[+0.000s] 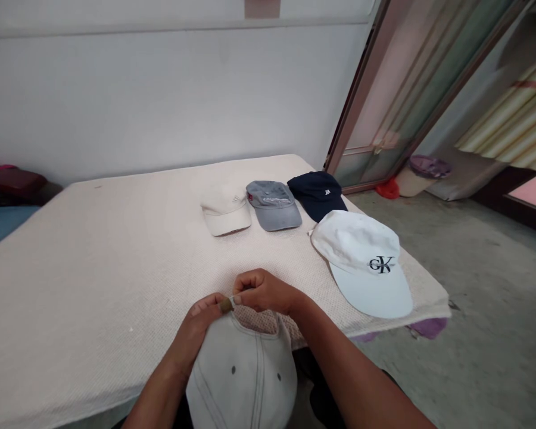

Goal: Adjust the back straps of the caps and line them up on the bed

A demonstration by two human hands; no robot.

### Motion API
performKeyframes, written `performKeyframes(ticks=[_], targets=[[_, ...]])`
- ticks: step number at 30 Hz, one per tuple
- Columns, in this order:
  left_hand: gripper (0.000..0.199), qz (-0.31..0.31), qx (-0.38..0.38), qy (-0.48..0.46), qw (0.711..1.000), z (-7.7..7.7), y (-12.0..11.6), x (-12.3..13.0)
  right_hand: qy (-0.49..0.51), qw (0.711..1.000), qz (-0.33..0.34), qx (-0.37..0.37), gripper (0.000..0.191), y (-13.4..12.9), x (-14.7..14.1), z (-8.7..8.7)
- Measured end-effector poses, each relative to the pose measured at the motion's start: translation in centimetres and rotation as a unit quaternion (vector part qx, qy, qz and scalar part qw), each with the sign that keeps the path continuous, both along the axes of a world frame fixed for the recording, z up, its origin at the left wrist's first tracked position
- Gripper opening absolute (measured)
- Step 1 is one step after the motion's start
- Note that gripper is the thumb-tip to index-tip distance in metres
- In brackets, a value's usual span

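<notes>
A light grey cap is held at the near edge of the bed, its back opening facing away from me. My left hand grips the cap's rim beside a small brownish buckle. Close to the buckle, my right hand pinches the end of the cap's strap. Beyond my hands lie a cream cap, a grey cap and a navy cap in a row. A larger white cap with black letters rests nearer, on the right.
The bed has a pale textured cover and stands against a white wall. Dark red and blue items are at the far left. A bin and a red bag sit on the floor at the right, near a glass door.
</notes>
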State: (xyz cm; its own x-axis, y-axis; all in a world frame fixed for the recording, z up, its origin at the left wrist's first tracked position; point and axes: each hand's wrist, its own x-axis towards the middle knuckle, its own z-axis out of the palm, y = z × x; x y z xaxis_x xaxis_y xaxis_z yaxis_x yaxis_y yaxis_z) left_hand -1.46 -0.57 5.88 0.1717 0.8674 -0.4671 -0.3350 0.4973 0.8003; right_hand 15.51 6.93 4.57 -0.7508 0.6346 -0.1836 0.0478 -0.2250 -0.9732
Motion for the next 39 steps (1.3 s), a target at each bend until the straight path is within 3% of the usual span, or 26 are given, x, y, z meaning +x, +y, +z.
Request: performKeyframes(ticks=[3,7,13,18,23,29,39], targets=[[0.019,-0.002,0.006,0.015,1.000,-0.5,0.1,0.0,0.005,1.000,-0.010,-0.009,0.012,0.0,-0.1,-0.2],[0.023,0.002,0.031,0.029,0.999,-1.0,0.1,-0.1,0.030,0.997,0.026,-0.059,0.012,-0.1,-0.1,-0.5],[0.024,-0.007,0.024,0.032,0.999,-1.3,0.0,-0.3,0.058,0.994,0.002,-0.088,0.009,-0.4,-0.1,-0.4],[0.022,-0.008,0.010,-0.016,1.000,-1.4,0.2,-0.1,0.049,0.994,-0.003,-0.093,0.009,-0.4,0.0,-0.2],[0.022,0.000,-0.002,-0.069,0.998,-1.0,0.2,0.1,0.086,0.990,0.013,-0.112,0.010,-0.2,0.3,-0.4],[0.020,-0.003,-0.006,-0.060,0.998,-0.7,0.2,0.2,0.091,0.988,0.023,-0.125,0.013,-0.1,0.6,-0.5],[0.022,-0.021,0.007,-0.066,0.998,1.4,0.3,1.3,0.135,0.979,0.045,-0.144,0.026,-0.4,0.4,-0.1]])
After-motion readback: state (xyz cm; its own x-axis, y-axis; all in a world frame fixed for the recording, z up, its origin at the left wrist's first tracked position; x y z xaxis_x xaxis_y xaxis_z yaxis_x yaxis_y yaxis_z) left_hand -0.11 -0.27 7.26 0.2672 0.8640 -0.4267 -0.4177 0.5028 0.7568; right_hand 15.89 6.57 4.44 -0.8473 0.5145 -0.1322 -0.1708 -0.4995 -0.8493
